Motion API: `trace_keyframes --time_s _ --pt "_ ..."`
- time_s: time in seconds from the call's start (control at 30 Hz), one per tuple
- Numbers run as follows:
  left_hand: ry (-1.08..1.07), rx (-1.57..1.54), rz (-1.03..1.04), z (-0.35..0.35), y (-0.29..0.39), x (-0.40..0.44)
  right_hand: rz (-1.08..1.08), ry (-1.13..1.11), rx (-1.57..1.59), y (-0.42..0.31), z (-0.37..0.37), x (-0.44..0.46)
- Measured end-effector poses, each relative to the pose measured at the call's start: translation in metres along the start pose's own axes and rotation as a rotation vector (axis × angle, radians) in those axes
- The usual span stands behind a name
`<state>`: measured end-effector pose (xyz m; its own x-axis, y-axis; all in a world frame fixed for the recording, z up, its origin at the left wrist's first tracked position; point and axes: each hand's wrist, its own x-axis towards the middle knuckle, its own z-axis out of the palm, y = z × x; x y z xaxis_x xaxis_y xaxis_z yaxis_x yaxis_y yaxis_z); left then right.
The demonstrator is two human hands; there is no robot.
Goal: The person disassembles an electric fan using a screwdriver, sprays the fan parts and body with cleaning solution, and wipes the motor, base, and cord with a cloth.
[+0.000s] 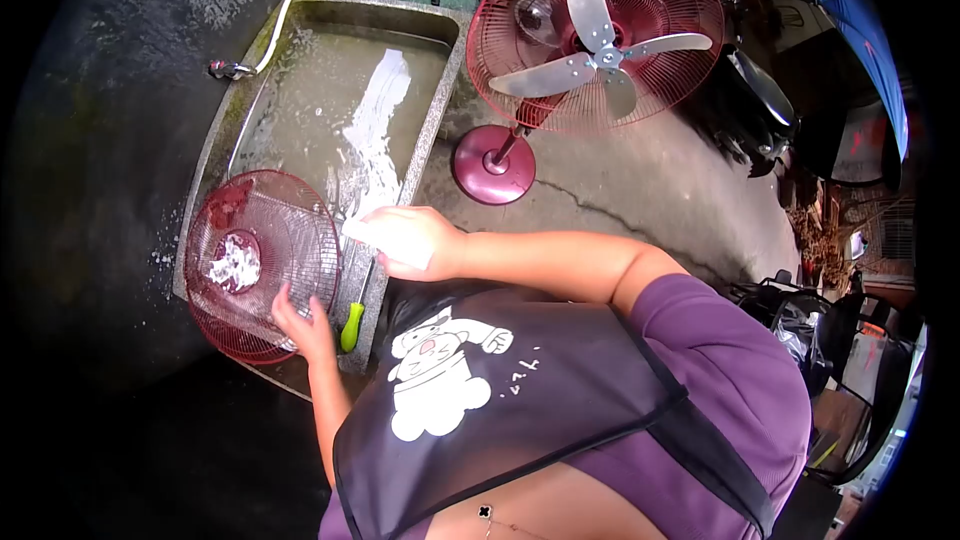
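A red wire fan guard (pixel 300 210), with white suds on its round middle, rests tilted across the near end of a stone basin (pixel 440 100). My left hand (pixel 303 328) is at the guard's near side, thumb and fingers apart; whether it bears on the wires is unclear. Close to the guard's right rim, my right hand (pixel 405 240) is closed in glaring light. Something white seems to be in it, but the glare hides its kind. A screwdriver with a green handle (pixel 351 328) lies on the basin's rim between my hands.
Shallow water (pixel 310 90) stands in the basin. A white hose (pixel 280 25) hangs over its far left corner. To the right stands a red pedestal fan with bare metal blades (pixel 590 0) and a round base (pixel 495 165). A blue sheet (pixel 865 40) hangs at the upper right.
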<state>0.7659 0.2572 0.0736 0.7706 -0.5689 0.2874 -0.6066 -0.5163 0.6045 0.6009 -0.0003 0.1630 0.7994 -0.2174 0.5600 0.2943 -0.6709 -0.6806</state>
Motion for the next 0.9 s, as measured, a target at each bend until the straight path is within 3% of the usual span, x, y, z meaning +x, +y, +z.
trace_keyframes --time_s 0.1,0.17,0.23,0.33,0.37,0.43,0.5,0.63,0.67,0.7,0.77,0.9 --pt "-0.423 -0.281 -0.114 0.012 0.027 0.016 -0.088 0.117 -0.094 -0.018 -0.010 0.007" --pt "-0.634 -0.161 -0.106 0.010 0.043 0.015 -0.059 0.105 -0.137 -0.022 -0.015 0.012" --pt "-0.485 0.034 0.100 0.015 0.026 -0.007 -0.021 0.170 -0.182 -0.015 -0.011 0.010" --pt "-0.382 0.093 -0.078 0.002 -0.006 -0.029 0.081 0.142 -0.421 -0.012 -0.025 0.021" --pt "-0.354 0.118 -0.142 -0.005 -0.012 -0.033 0.250 0.172 -0.230 -0.013 -0.028 0.019" --pt "-0.279 0.116 -0.194 -0.017 -0.018 -0.041 0.337 0.298 0.074 -0.004 -0.029 0.023" --pt "-0.215 0.135 -0.224 -0.027 -0.016 -0.045 0.417 0.295 0.114 -0.001 -0.029 0.034" --pt "-0.170 0.196 -0.194 -0.030 -0.008 -0.053 0.333 0.195 0.241 0.014 0.007 0.053" --pt "-0.230 0.274 -0.172 -0.032 0.005 -0.050 0.351 0.205 0.394 0.008 0.021 0.059" --pt "-0.294 0.352 -0.146 -0.029 0.015 -0.049 0.417 0.095 0.343 0.015 0.032 0.060" --pt "-0.359 0.456 -0.075 -0.014 0.022 -0.049 0.212 0.013 0.244 0.028 0.061 0.069" --pt "-0.455 0.600 -0.023 0.021 0.011 -0.043 0.146 -0.119 0.232 0.051 0.104 0.072"
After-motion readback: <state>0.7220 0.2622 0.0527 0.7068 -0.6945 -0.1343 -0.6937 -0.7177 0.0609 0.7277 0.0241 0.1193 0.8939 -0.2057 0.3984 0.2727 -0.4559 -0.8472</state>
